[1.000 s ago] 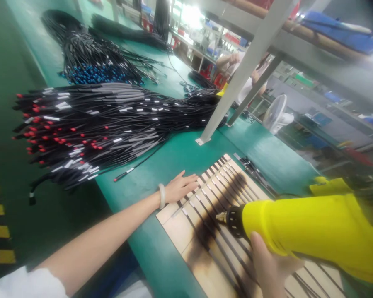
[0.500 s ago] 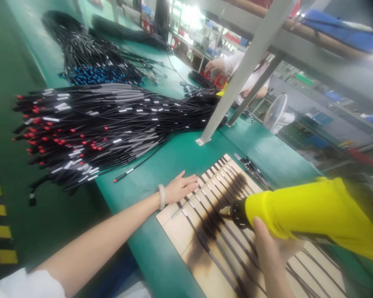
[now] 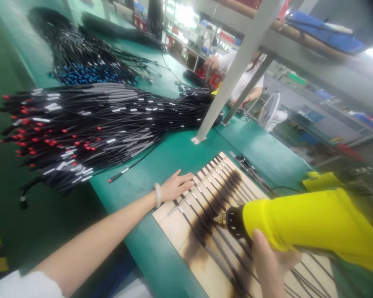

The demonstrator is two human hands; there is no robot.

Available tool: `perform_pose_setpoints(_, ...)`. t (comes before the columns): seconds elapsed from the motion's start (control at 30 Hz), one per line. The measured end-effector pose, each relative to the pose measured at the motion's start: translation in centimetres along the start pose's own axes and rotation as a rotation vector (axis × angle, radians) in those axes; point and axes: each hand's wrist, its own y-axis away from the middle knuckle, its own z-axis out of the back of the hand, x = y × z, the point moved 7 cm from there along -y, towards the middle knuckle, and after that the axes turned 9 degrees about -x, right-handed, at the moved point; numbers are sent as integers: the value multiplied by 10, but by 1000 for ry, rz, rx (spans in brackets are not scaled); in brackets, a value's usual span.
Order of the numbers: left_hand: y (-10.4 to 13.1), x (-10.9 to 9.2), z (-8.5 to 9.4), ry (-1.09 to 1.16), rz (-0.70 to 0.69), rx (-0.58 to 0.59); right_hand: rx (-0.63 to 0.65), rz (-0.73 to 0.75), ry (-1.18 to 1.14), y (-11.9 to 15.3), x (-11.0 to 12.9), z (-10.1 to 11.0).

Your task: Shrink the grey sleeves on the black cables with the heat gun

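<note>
My right hand [image 3: 272, 263] is wrapped round a yellow heat gun [image 3: 286, 217], whose metal nozzle [image 3: 220, 220] points left, low over the cables [image 3: 202, 203]. Those thin black cables, some with white labels, lie side by side across a wooden board [image 3: 170, 225] with dark scorch marks. Fingers stretched out and flat, my left hand [image 3: 176, 186] rests at the board's upper left edge, touching the cable ends there. A pale bangle [image 3: 157, 195] circles the left wrist.
A large bundle of black cables [image 3: 112, 111] with red tips covers the bench's left side; a blue-tipped bundle [image 3: 90, 72] lies behind. A metal post [image 3: 224, 87] stands beyond the board. Further off are a co-worker's hand [image 3: 211, 64] and a white fan [image 3: 270, 111].
The heat gun's nozzle has moved slightly left and down over the board. My left hand stays flat in the same place on the board. The whole view has shifted a little.
</note>
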Motion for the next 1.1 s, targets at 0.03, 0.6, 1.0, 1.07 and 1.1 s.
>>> perform_pose_setpoints(0.03,0,-1,0,-9,-7,-2,-5,-35,-15,4,-1,5)
perform_pose_setpoints(0.6,54,-4,26,22,98,-80,-84,-7,-70,16,15,23)
perform_pose_setpoints(1.0,57,-1,16,-30,22,-22,-45,-33,-99,15,11,11)
perform_pose_setpoints(1.07,58,-1,15,-33,21,-17,-39,-3,-72,16,15,9)
perform_pose_setpoints(1.1,58,-1,15,-34,21,-13,-38,7,-72,17,16,8)
